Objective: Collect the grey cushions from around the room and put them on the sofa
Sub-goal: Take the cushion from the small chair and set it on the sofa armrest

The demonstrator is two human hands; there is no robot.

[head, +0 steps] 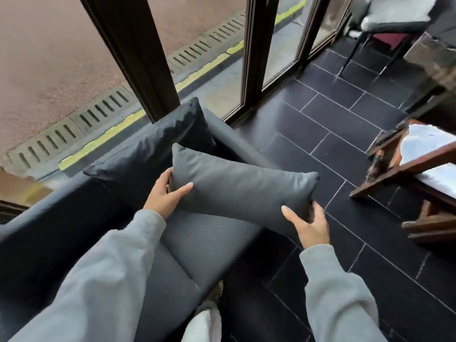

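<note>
Looks like a cafe or lounge seating area, street-level. Dark grey sofa (pixel 202 240) backed against floor-to-ceiling glass doors with dark frames (pixel 254 58), pavement and drain grate (pixel 103 109) right outside. Dark tiled floor (pixel 333 124), wooden table (pixel 419 164), metal-legged chair (pixel 385 25) beyond.

I see a dark grey cushion (pixel 237 188), charcoal sofa (pixel 204 243), light grey sleeves (pixel 103 275), black floor tiles (pixel 333 124) with pale grout
</note>
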